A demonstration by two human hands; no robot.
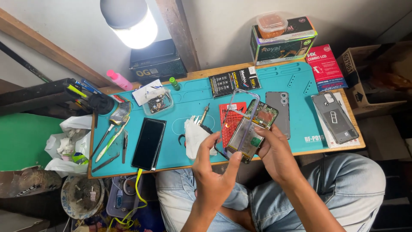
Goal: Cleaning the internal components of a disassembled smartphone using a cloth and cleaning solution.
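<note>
Head view, looking down on a teal silicone repair mat (193, 96) laid over a small wooden table.

The left hand (213, 172) and the right hand (274, 152) meet at about 6 o'clock of the mat, over its near edge. Between them sits an opened phone with its green circuit board and inner frame exposed (253, 131), tilted, its top pointing toward 1 o'clock. Right hand's fingers are closed on the phone's lower right side. Left hand's thumb and fingers pinch its lower left corner. A clear soft plastic phone case (242, 107) sticks up from the phone toward 12 o'clock, half on.

Around the hands:
- a grey phone back cover with camera holes (278, 112), flat on the mat at 1 o'clock of the held phone, just beside it;
- a red flat packet (229, 120) under and left of the phone;
- a crumpled white cloth (195, 136) at 9 o'clock, near the left hand;
- a black phone lying screen up (149, 144) further toward 9 o'clock, well apart;
- a second grey phone frame (334, 117) at 3 o'clock, on the table's right end.
</note>
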